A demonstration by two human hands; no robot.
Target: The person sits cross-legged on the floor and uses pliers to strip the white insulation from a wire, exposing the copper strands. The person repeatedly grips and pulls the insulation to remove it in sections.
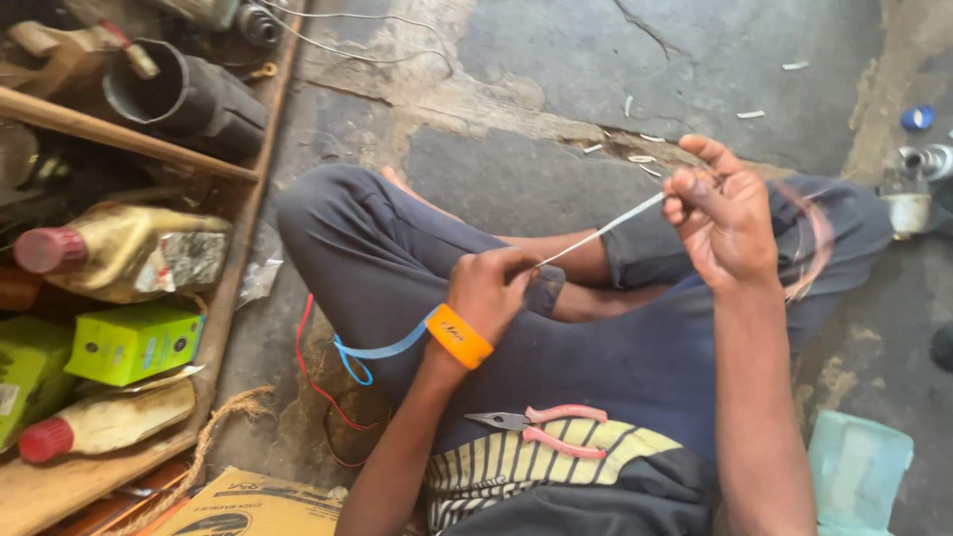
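Observation:
I sit cross-legged on a concrete floor. My left hand (488, 290), with an orange wristband (458, 335), pinches one end of a thin pale sleeve or strip (602, 231) that runs taut up to my right hand (723, 220). My right hand grips its other end together with a loop of copper-coloured wire (816, 241) that curves over my right knee. A blue strip (382, 350) trails from under my left wrist. Pliers with pink handles (544, 425) lie on my lap.
A wooden shelf (129, 149) at left holds red-capped oil bottles (119, 253), green boxes (131, 342) and a black pipe (189, 94). Red wire (310, 382) and rope (213, 437) lie on the floor. A cardboard box (248, 506) sits near; a pale green container (856, 471) at right.

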